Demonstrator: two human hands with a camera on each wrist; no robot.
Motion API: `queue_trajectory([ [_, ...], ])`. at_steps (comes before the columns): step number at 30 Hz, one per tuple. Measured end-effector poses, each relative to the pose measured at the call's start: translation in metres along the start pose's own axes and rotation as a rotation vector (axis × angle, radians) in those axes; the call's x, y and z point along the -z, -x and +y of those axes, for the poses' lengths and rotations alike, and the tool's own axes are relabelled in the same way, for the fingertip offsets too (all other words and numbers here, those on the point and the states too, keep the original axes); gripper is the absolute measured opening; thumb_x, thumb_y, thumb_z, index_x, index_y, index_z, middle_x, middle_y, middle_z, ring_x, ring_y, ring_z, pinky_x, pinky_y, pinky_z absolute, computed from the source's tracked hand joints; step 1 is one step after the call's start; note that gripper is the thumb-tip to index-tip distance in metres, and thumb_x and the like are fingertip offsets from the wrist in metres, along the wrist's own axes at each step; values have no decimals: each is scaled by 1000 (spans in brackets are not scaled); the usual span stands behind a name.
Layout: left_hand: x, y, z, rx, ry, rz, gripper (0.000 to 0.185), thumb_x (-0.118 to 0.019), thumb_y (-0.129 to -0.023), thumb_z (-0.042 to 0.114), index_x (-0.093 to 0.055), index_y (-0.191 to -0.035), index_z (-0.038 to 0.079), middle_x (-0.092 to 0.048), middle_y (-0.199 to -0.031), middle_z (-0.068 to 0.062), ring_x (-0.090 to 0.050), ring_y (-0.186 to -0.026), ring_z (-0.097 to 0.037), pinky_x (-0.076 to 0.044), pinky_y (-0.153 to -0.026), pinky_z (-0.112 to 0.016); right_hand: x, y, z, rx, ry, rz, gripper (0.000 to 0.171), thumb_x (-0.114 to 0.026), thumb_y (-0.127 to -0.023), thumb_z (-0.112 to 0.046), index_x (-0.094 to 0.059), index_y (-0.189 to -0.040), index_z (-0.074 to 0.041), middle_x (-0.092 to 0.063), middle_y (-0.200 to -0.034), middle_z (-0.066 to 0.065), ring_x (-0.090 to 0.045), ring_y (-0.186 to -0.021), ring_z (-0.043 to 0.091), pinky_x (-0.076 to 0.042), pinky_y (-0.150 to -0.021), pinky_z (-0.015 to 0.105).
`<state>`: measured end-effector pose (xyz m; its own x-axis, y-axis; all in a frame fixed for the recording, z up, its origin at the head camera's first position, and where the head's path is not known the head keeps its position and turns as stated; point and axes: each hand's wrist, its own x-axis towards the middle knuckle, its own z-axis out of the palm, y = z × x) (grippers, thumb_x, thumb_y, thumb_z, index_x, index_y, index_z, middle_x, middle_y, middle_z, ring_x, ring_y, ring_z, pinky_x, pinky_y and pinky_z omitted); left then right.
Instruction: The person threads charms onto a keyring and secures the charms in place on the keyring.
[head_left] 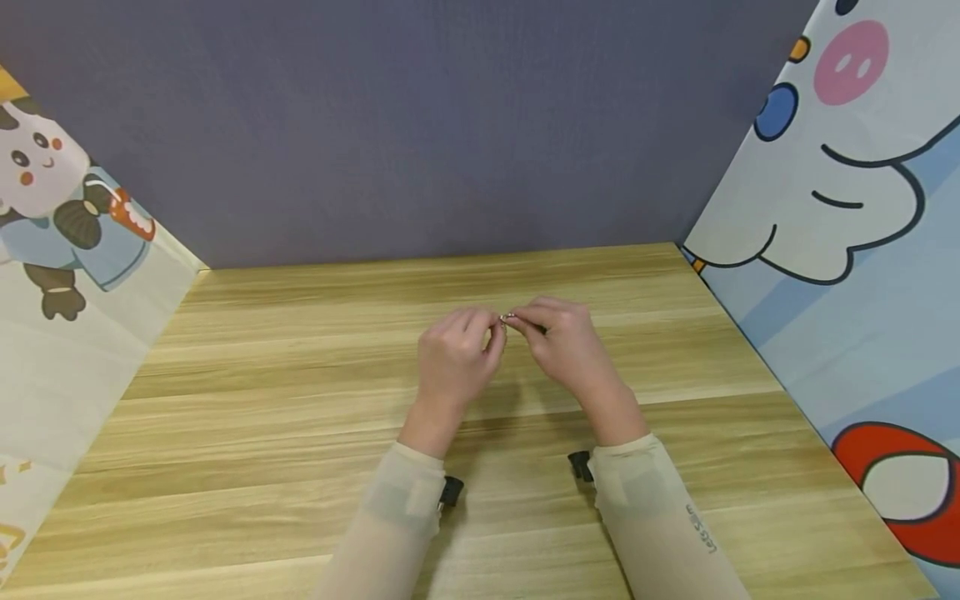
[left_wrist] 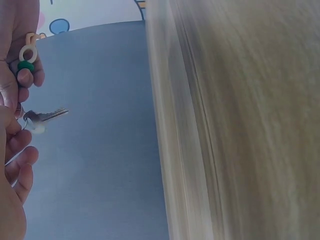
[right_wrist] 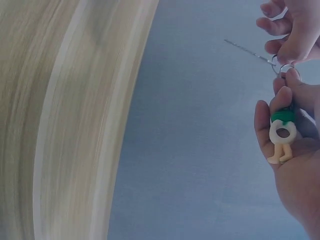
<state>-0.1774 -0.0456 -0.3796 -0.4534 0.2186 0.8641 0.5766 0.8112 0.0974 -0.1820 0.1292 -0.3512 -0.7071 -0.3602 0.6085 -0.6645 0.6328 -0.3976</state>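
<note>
Above the tabletop in the head view, the fingertips of my left hand (head_left: 457,350) and right hand (head_left: 566,346) nearly meet over a small metal key ring. The right wrist view shows the metal key ring (right_wrist: 288,66) pinched between both hands. A silver key (left_wrist: 45,116) hangs from it beside my left fingers and points away from them. My right hand pinches the keychain end by thumb and forefinger. Its charm (right_wrist: 283,134), white with a green top and two peach legs, hangs against my right fingers and palm. Fingertips partly hide the ring.
The wood-grain table (head_left: 285,417) lies beneath both hands. A grey-blue panel (head_left: 450,125) stands at the back. Cartoon-printed panels stand at the left (head_left: 90,333) and right (head_left: 810,333). Both sleeved forearms carry small black devices near the wrists.
</note>
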Motion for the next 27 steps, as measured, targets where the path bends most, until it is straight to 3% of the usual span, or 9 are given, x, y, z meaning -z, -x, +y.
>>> queue_trajectory([
  [10, 0, -1, 1, 42, 20, 13, 8, -75, -89, 4, -76, -81, 7, -79, -76, -6, -76, -65, -21, -62, -58, -32, -1, 1, -1, -41, -64, 3, 15, -77, -97, -9, -83, -107, 0, -81, -93, 12, -70, -72, 20, -57, -63, 33],
  [21, -1, -2, 3, 207, 148, -9, 8, -74, -89, 4, -78, -83, 5, -78, -74, -9, -70, -58, -19, -56, -52, -28, -8, 1, 5, -82, -111, 33, 13, -77, -97, -10, -84, -105, -2, -80, -89, 9, -63, -66, 15, -52, -61, 28],
  [27, -2, -1, 4, 293, 230, 11, 7, -75, -88, 5, -78, -82, 5, -75, -68, -8, -66, -55, -19, -52, -50, -30, -10, 1, 5, -110, -129, 41, 13, -78, -96, -10, -84, -104, -3, -80, -86, 8, -65, -67, 15, -54, -63, 29],
])
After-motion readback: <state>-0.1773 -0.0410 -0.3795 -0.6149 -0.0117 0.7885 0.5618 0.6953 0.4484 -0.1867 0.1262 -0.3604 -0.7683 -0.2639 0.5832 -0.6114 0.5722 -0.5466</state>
